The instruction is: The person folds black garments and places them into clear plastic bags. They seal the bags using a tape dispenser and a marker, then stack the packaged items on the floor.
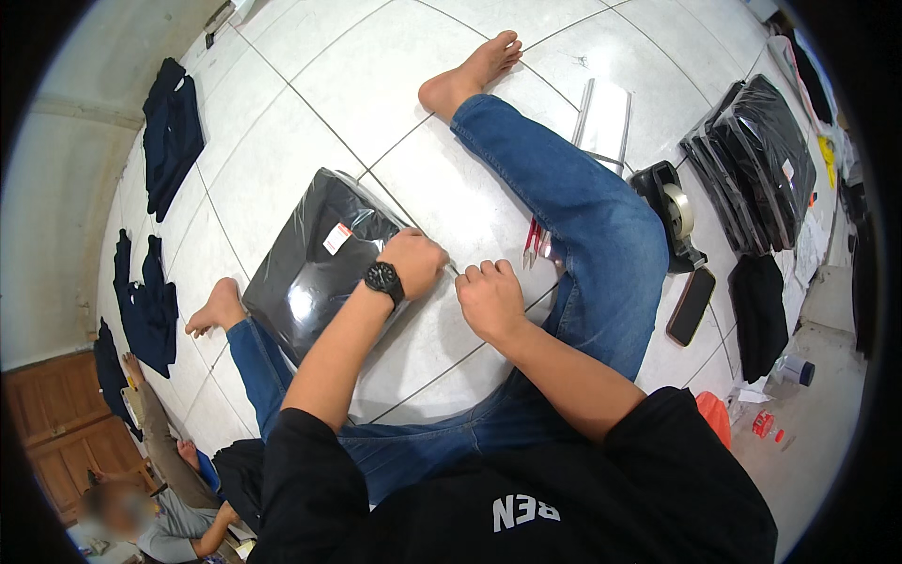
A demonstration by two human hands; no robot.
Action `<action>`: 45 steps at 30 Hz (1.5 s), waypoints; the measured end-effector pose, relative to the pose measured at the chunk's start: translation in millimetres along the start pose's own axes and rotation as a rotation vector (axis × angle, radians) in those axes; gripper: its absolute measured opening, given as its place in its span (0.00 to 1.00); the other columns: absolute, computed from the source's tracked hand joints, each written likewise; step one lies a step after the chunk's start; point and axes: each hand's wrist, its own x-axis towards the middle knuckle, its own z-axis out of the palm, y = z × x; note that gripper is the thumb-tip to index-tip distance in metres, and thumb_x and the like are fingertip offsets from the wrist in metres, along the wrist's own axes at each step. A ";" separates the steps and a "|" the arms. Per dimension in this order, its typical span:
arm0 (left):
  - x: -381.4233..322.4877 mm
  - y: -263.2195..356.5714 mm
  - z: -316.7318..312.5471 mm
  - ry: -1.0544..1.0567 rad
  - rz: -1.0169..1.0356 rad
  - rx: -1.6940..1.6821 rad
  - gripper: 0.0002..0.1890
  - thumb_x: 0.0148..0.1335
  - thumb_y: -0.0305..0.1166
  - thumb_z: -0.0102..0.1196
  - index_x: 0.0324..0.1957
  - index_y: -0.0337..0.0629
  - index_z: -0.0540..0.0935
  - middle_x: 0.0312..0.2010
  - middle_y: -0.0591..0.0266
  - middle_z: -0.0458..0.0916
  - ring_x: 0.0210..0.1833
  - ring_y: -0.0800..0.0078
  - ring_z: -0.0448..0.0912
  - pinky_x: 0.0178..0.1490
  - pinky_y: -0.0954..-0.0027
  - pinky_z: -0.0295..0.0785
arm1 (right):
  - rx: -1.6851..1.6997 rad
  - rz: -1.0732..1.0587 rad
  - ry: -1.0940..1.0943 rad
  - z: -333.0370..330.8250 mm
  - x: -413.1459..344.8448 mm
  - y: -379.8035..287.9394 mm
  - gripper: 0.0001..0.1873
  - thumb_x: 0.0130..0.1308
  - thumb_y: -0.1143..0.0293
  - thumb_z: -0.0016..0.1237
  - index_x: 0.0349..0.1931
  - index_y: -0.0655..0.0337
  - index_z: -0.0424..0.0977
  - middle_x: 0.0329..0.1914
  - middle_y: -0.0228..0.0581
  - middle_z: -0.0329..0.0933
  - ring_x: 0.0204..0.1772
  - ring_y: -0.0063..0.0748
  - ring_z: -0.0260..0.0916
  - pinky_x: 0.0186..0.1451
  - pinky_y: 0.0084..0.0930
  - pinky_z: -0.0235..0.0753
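Note:
Between my legs lies a folded black garment in a clear plastic bag [303, 275], with a white and orange label on top. My left hand [416, 262], with a black watch at its wrist, is closed at the bag's right edge. My right hand [491, 299] is closed just to the right of it. A thin, light strip, perhaps plastic or tape, runs between the two fists; its exact kind cannot be told. Red-handled thread snips [531, 243] lie on the tiles by my right knee.
Right of my knee are a tape dispenser [669, 215], a phone [690, 307], stacked bagged black garments [757, 166] and a folded black cloth [758, 317]. Clear plastic sleeves [604, 123] lie beyond my leg. Dark garments [173, 141] lie at left; another person [176, 522] sits lower left.

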 end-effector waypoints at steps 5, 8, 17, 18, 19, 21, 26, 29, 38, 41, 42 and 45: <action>2.6 -11.7 -11.2 -0.151 0.022 0.106 0.14 0.66 0.31 0.56 0.52 0.48 0.87 0.57 0.63 0.87 0.65 0.64 0.81 0.76 0.52 0.66 | 0.094 0.088 -0.098 14.5 -3.6 -14.3 0.06 0.59 0.71 0.52 0.28 0.59 0.83 0.32 0.41 0.84 0.42 0.40 0.81 0.49 0.41 0.72; 3.3 -17.4 -13.4 -0.185 0.081 0.099 0.14 0.68 0.32 0.56 0.53 0.49 0.87 0.62 0.68 0.85 0.70 0.66 0.78 0.77 0.52 0.65 | 0.183 0.158 -0.171 24.5 2.3 -28.8 0.08 0.61 0.71 0.51 0.29 0.59 0.84 0.34 0.42 0.85 0.44 0.41 0.82 0.49 0.41 0.74; 5.8 -21.0 -9.8 -0.227 0.082 0.142 0.14 0.71 0.33 0.54 0.54 0.48 0.86 0.64 0.69 0.83 0.72 0.67 0.75 0.77 0.53 0.65 | 0.160 0.149 -0.073 43.8 17.6 -54.8 0.09 0.66 0.67 0.53 0.31 0.59 0.85 0.34 0.42 0.85 0.44 0.43 0.83 0.50 0.42 0.75; 5.9 -21.5 -10.8 -0.215 0.084 0.139 0.13 0.71 0.33 0.54 0.53 0.48 0.86 0.64 0.69 0.83 0.72 0.67 0.75 0.77 0.53 0.65 | 0.212 0.113 -0.022 44.6 15.9 -52.7 0.10 0.67 0.66 0.53 0.31 0.60 0.85 0.33 0.43 0.85 0.41 0.44 0.83 0.48 0.43 0.76; 5.8 -21.6 -12.2 -0.201 0.087 0.135 0.13 0.71 0.34 0.54 0.53 0.48 0.86 0.64 0.69 0.83 0.72 0.67 0.75 0.77 0.53 0.65 | 0.243 0.109 -0.019 45.5 14.0 -50.1 0.12 0.69 0.65 0.54 0.32 0.61 0.85 0.31 0.43 0.85 0.38 0.45 0.83 0.45 0.45 0.77; 5.9 -20.7 -16.3 -0.197 0.079 0.116 0.13 0.71 0.33 0.54 0.52 0.48 0.87 0.64 0.68 0.84 0.72 0.67 0.75 0.77 0.52 0.65 | 0.549 0.463 0.010 49.1 13.1 -46.3 0.12 0.70 0.64 0.55 0.33 0.62 0.85 0.29 0.49 0.84 0.37 0.46 0.84 0.42 0.46 0.77; 2.9 -15.1 -26.8 -0.250 0.020 0.023 0.21 0.63 0.30 0.54 0.58 0.47 0.85 0.67 0.65 0.81 0.74 0.64 0.74 0.80 0.47 0.59 | 0.972 0.760 -0.132 63.9 18.7 -48.1 0.11 0.69 0.64 0.59 0.35 0.64 0.84 0.22 0.54 0.79 0.28 0.49 0.82 0.34 0.45 0.77; -14.7 -33.5 -24.0 0.208 0.163 -0.249 0.28 0.58 0.29 0.52 0.62 0.44 0.83 0.68 0.58 0.80 0.74 0.60 0.73 0.82 0.45 0.54 | 1.075 0.758 -0.109 71.6 18.6 -52.8 0.13 0.70 0.63 0.60 0.32 0.66 0.83 0.20 0.47 0.80 0.26 0.39 0.82 0.32 0.39 0.77; -195.3 -196.1 66.3 0.361 -1.108 -0.304 0.36 0.75 0.60 0.45 0.70 0.40 0.76 0.66 0.36 0.78 0.72 0.43 0.73 0.77 0.50 0.63 | 1.640 1.077 -0.524 65.7 23.1 -55.5 0.23 0.78 0.60 0.55 0.63 0.66 0.69 0.52 0.48 0.81 0.46 0.36 0.84 0.46 0.32 0.86; -232.3 -160.5 107.1 0.503 -1.130 -0.285 0.37 0.74 0.63 0.44 0.61 0.35 0.81 0.52 0.35 0.86 0.59 0.41 0.82 0.66 0.49 0.72 | 1.574 0.920 -0.312 54.1 38.7 -52.3 0.33 0.76 0.62 0.57 0.74 0.67 0.62 0.59 0.50 0.79 0.54 0.40 0.83 0.53 0.35 0.85; -237.2 -141.3 111.4 0.413 -1.191 -0.208 0.39 0.72 0.66 0.44 0.57 0.35 0.82 0.47 0.34 0.87 0.54 0.40 0.84 0.62 0.48 0.75 | 1.534 0.728 -0.266 48.6 43.9 -49.4 0.43 0.73 0.64 0.60 0.81 0.66 0.51 0.70 0.58 0.71 0.68 0.46 0.75 0.59 0.37 0.84; -246.2 -71.7 107.2 0.212 -1.244 -0.412 0.42 0.67 0.70 0.48 0.57 0.35 0.82 0.42 0.35 0.88 0.51 0.37 0.85 0.62 0.48 0.76 | 0.879 0.337 -0.006 35.7 61.1 -57.9 0.43 0.69 0.68 0.62 0.79 0.66 0.53 0.77 0.64 0.62 0.79 0.54 0.62 0.78 0.40 0.67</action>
